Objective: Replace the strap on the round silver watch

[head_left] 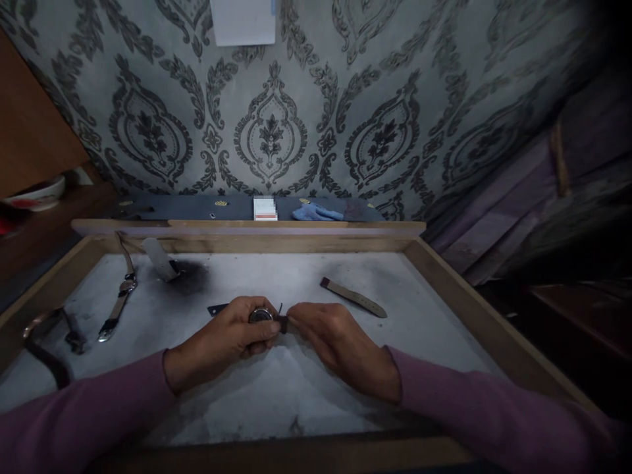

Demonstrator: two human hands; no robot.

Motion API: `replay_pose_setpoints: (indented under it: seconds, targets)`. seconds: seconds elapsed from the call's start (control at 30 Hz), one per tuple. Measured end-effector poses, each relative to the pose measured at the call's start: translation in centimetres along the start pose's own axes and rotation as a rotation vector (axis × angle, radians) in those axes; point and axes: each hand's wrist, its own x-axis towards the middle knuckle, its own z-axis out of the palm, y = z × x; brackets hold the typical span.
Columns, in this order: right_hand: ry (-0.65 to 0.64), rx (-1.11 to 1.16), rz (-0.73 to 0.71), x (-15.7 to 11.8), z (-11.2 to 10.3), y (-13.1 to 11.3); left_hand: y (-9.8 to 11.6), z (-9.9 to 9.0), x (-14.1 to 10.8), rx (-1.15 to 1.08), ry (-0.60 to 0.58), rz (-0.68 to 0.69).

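Near the middle of the white-bottomed tray, my left hand (241, 329) is closed round a round-faced watch (261, 316). A short dark strap piece (283, 323) extends from the watch toward the right. My right hand (336, 336) has its fingers pressed together at the end of that piece. A thin dark pin-like thing stands up between the hands. Behind my left hand lies a dark strap end (216, 309), partly hidden by it. A separate brown strap (353, 297) lies flat beyond my right hand.
On the tray's left lie a watch with a strap (119, 299), a curved dark strap (47, 352) and a pale upright piece (160, 259). The wooden rim (247, 227) surrounds it. Behind it are a small box (265, 208) and a blue cloth (316, 211).
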Motion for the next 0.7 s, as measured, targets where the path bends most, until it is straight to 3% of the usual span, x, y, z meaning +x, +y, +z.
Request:
replay_pose_setpoints:
  seconds: [0.53,0.7]
  targets:
    - [-0.022,-0.014,-0.033,0.17,-0.15,0.24,-0.17,0.05,0.12,-0.030,-0.001,-0.036]
    - [-0.112,-0.034,-0.045,0.48,-0.87,0.01,-0.44,0.11,0.15,-0.014,0.003,-0.056]
